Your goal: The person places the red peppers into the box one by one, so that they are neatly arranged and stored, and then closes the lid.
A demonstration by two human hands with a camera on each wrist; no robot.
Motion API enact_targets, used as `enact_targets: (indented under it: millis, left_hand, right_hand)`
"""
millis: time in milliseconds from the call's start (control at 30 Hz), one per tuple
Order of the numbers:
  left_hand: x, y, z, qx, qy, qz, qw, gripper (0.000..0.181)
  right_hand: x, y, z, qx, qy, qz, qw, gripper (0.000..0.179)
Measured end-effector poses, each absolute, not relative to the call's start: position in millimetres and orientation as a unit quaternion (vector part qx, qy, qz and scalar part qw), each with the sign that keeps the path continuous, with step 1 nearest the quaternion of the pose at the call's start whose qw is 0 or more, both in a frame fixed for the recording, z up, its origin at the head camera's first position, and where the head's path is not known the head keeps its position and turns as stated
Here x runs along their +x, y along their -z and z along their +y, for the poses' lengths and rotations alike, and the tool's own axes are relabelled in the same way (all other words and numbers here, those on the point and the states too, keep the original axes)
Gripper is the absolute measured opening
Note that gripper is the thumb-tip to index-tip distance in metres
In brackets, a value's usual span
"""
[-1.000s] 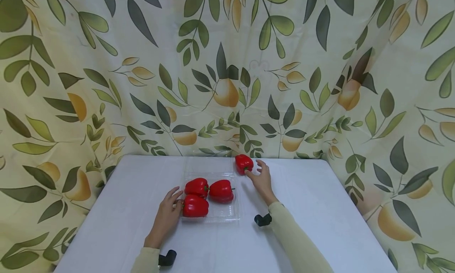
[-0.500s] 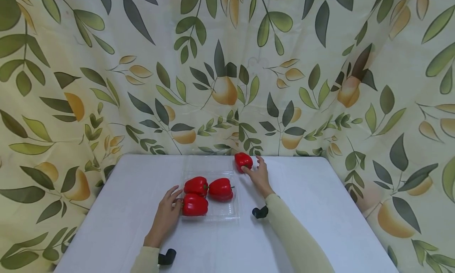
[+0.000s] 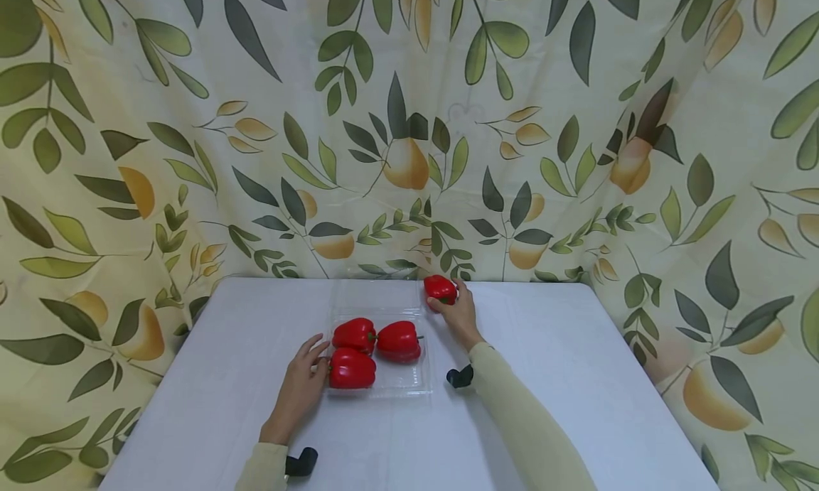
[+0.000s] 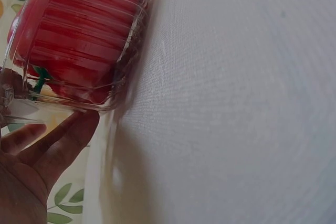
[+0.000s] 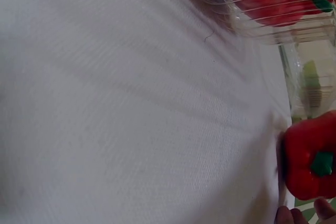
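Note:
My right hand is at a red bell pepper on the far part of the table, thumb across its near side and fingers round its right side. In the right wrist view, fingertips show right at this bell pepper with its green stem. A clear plastic clamshell box lies open in front, holding three red bell peppers: back left, right and front left. My left hand pinches the box's left rim, fingertips under the edge in the left wrist view.
The box's transparent lid lies flat behind it, left of the far pepper. White cloth covers the table. A leaf-patterned curtain hangs along the table's far edge. Black wrist cameras stick out at both sleeves.
My right hand has moved slightly left and forward, its thumb and fingers closing round the far bell pepper. The left hand and the box stay where they were.

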State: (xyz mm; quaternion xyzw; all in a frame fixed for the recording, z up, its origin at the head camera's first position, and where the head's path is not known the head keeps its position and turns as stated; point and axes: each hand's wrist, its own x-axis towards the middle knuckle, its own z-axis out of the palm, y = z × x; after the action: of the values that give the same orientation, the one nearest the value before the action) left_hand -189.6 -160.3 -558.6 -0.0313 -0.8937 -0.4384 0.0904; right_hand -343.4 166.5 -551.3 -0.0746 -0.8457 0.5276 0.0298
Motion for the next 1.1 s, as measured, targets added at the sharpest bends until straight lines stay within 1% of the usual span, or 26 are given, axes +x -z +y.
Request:
enact_targets:
  millis: [500, 667, 900, 1100]
  left_hand:
    - [-188, 559, -158, -0.025, 0.447, -0.891, 0.082, 0.040]
    - [-188, 560, -158, -0.026, 0.449, -0.889, 0.084, 0.040]
    - [-190, 564, -159, -0.027, 0.444, -0.891, 0.097, 0.040]
    - [-190, 561, -160, -0.031, 0.447, -0.889, 0.097, 0.040]
  right_hand:
    - [-342, 554, 169, -0.101, -0.538, -0.837, 0.016, 0.088]
    - [-340, 553, 173, -0.111, -0.543, -0.833, 0.009, 0.087]
    - [-335, 550, 180, -0.123, -0.562, -0.818, 0.015, 0.083]
    - [-331, 543, 186, -0.134, -0.574, -0.808, 0.011, 0.086]
